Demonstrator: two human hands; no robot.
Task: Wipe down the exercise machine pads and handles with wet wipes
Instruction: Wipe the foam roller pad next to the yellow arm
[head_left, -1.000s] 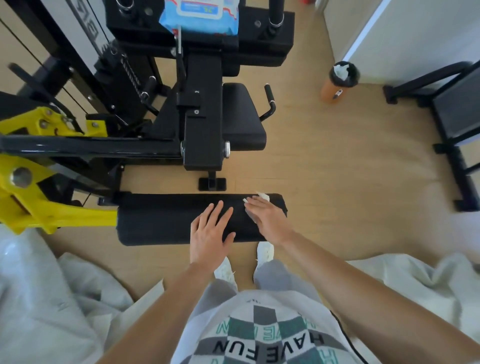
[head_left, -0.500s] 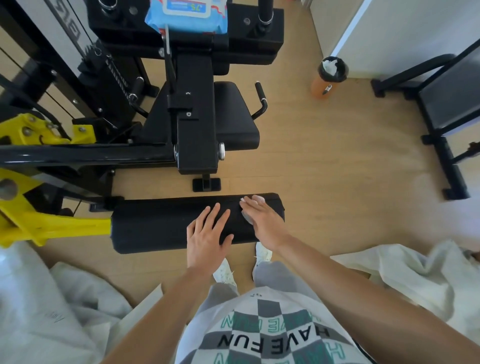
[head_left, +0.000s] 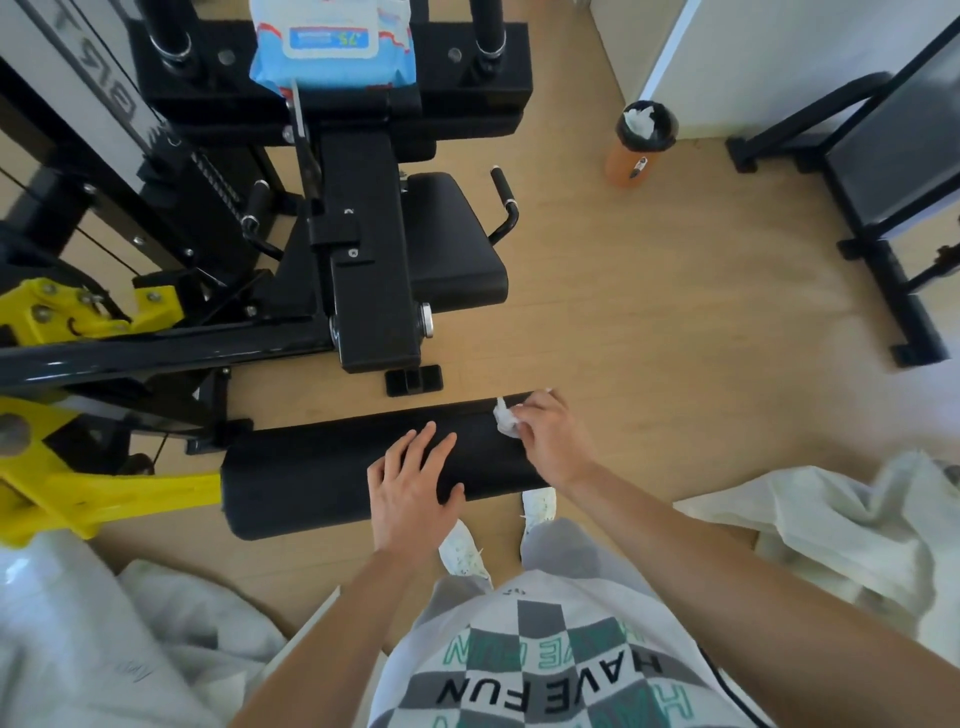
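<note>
"Where's the wipe (head_left: 506, 421)?"

"Bunched in the right hand (head_left: 550, 441), fingers curled tight round it, pressed on the right end of the roller (head_left: 311, 478). The left hand (head_left: 410, 488) lies flat on the roller's middle, fingers straight and a little apart, thumb on the near side."

"What could go wrong?"

"I'd guess the roller turns, or swings on its yellow arm (head_left: 104, 488), if the left hand eases off. Then the wipe skids. So small a wad could also miss strips. I can't tell which parts are done."

"What's it made of?"

"A long black cylinder, matte, faintly grained, likely padded vinyl. The wipe is thin, white and crumpled. Beyond the roller, the seat (head_left: 457, 244) is a smooth black slab with rounded corners, with a bent black handle (head_left: 506, 200) beside it. Farther beyond, the pack (head_left: 332, 41), soft blue plastic, sits on the frame (head_left: 457, 57). Well beyond the roller's right end, an orange bottle (head_left: 636, 150) stands on the wood floor (head_left: 675, 312)."
</note>
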